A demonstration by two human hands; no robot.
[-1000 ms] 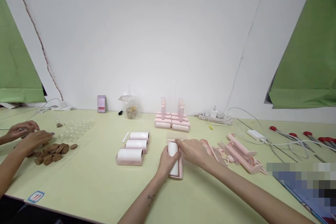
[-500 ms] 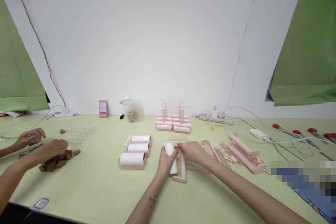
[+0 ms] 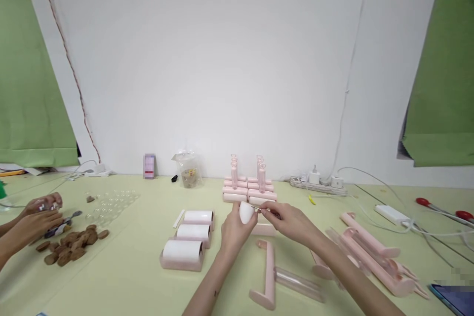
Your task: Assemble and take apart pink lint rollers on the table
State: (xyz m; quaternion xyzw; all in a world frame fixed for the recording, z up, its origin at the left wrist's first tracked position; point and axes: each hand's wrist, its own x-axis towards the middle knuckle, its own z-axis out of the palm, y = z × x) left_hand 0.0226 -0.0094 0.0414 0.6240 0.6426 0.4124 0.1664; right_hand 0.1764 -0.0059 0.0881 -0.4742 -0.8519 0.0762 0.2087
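Note:
My left hand is wrapped round a white roll, its rounded side turned up. Close beside it, my right hand pinches a thin, small piece at the roll's right edge; what it is cannot be made out. Below my hands a pink bracket lies on the table, with a clear pink tube against its right side. A pink bar lies just behind my wrists. To the left, three white rolls sit in pink holders.
Pink assemblies with upright tubes stand near the wall. More pink parts, a white adapter and a phone are at right. Another person's hands work near brown discs at far left.
The white roll has been lifted off the bracket and tilted. My right hand has left the bracket and come to the roll's edge. The view has shifted, and the other person's hands have moved off the discs.

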